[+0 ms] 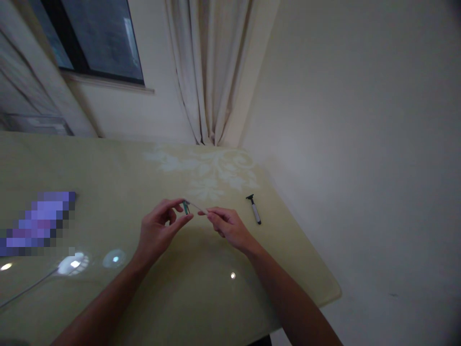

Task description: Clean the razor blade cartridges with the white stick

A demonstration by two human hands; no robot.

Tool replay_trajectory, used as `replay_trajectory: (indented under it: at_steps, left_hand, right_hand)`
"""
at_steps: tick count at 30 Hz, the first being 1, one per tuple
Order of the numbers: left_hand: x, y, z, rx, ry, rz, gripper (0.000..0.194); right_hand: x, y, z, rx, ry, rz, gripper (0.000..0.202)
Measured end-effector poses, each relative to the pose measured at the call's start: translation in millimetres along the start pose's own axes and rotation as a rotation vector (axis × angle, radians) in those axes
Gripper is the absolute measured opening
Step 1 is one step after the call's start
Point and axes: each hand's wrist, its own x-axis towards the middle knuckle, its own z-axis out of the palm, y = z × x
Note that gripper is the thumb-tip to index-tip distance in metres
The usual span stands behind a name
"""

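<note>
My left hand (162,223) pinches a small flat green-and-dark piece (186,207), like a razor cartridge, on edge between thumb and index finger. A thin white stick (197,207) is gripped in my right hand (226,226), between thumb and fingers. Its far tip reaches the top of the green piece; whether it is a swab or a brush is too small to tell. Both hands are raised over the table. To the right of my right hand lies a razor (254,210) with a grey-and-black handle and a dark head pointing away from me.
The glossy pale green table (201,298) has a white floral pattern near its far edge. At the left lie a pixelated purple device (43,221) and a white cable (29,290). A wall (360,144) stands along the right, with a curtain (209,72) behind the table.
</note>
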Motion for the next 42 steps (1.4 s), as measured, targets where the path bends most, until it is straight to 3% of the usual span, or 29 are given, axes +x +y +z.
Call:
replay_trajectory:
  at_steps: [9,14,37,42]
  left_hand:
    - [0.6,2.6,-1.7,-0.006,0.006,-0.037,0.034]
    - [0.3,2.3,-2.3,-0.006,0.001,-0.02,0.035]
    - [2.7,-4.1,-1.8,-0.037,0.006,-0.054,0.036]
    - [3.1,-3.1,-1.6,-0.055,0.01,-0.049,0.036]
  right_hand:
    - [2.0,2.3,-5.9,-0.126,0.073,-0.055,0.049]
    - [1.1,2.4,-5.4,-0.105,0.018,-0.035,0.052]
    - [3.9,9.4,-9.9,-0.182,0.034,-0.086,0.053]
    - [4.6,10.9,-11.9,-0.189,-0.026,-0.088,0.051]
